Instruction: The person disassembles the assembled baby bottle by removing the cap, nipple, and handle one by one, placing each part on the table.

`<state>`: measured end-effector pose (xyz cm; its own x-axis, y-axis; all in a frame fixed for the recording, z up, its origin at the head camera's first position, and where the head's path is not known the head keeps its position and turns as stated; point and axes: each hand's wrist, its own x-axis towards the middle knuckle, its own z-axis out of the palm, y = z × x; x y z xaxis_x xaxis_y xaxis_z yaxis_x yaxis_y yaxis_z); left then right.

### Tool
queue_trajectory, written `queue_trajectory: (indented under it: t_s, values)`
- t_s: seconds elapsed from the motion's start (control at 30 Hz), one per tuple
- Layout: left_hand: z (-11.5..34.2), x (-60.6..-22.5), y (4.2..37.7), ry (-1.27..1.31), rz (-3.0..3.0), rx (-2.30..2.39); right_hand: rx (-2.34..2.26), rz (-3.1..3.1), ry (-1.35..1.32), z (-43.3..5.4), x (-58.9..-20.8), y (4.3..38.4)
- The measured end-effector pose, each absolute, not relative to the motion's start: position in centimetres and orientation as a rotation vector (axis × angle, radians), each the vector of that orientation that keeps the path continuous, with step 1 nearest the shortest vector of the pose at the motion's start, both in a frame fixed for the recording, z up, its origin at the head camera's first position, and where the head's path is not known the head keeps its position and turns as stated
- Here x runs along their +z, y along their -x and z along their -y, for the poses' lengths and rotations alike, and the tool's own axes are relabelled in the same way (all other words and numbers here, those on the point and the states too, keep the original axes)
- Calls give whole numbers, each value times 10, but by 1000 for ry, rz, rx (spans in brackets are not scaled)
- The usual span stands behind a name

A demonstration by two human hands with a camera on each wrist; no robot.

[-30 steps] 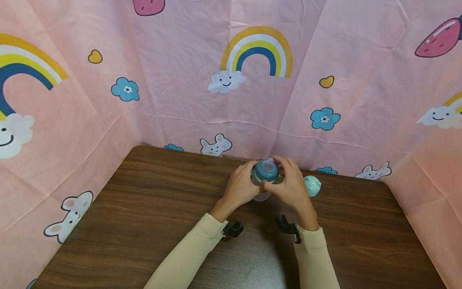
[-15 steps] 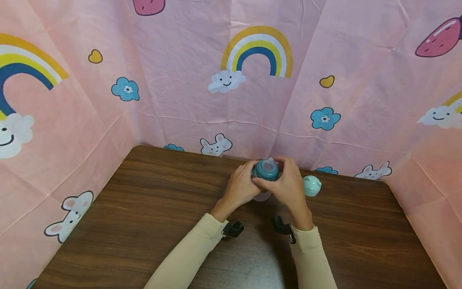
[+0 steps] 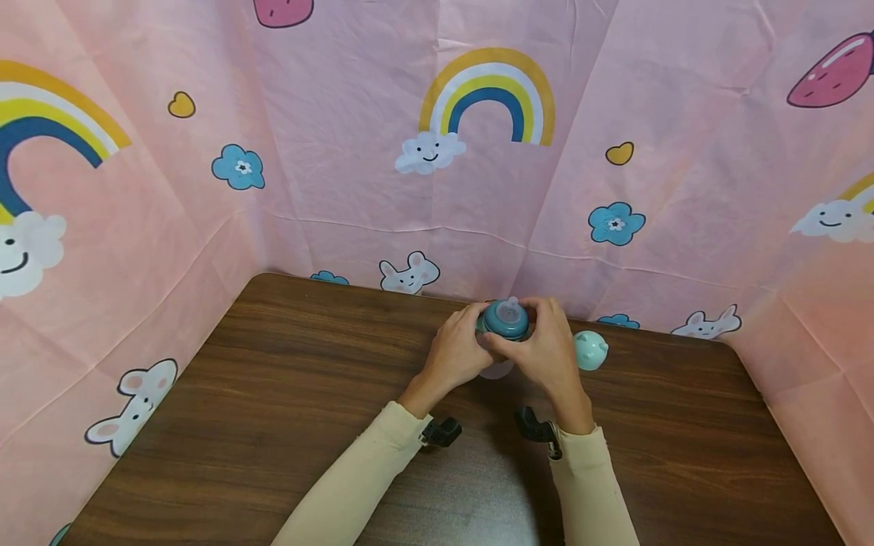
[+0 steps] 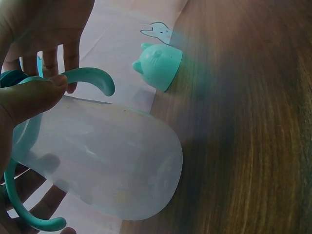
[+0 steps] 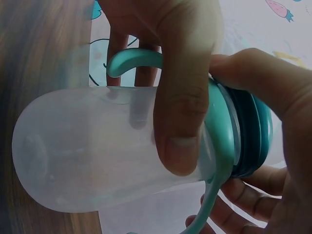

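A baby bottle [image 3: 496,371] stands on the table, with a clear body, mint side handles [image 4: 92,78] and a dark teal collar [image 3: 505,327] under a clear nipple [image 3: 508,309]. My left hand [image 3: 459,347] grips the bottle around its neck and handle ring; its thumb lies across the front in the right wrist view. On the other side, my right hand [image 3: 546,349] holds the teal collar between thumb and fingers. The far fingers of both hands are partly hidden behind the bottle. To the right sits a mint cap with small ears [image 3: 591,350].
The brown wooden table [image 3: 328,356] reaches back to a pink printed cloth [image 3: 355,152], which hangs close behind the bottle and along both sides. A black wrist mount [image 3: 441,432] sticks out near each sleeve cuff.
My right hand and forearm have shifted slightly left, its thumb sliding leftward along the front of the collar. The left hand and the bottle stay nearly in place.
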<state>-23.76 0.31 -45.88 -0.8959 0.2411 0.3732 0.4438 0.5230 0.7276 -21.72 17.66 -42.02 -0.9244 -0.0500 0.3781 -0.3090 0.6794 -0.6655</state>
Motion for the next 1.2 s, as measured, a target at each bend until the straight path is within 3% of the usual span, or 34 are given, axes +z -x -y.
queue_trajectory:
  t_s: [1.2]
  values:
    - [-3, -461, 239, 582, 2549, -1290, 1078, 2558, -364, -179, -418, 215]
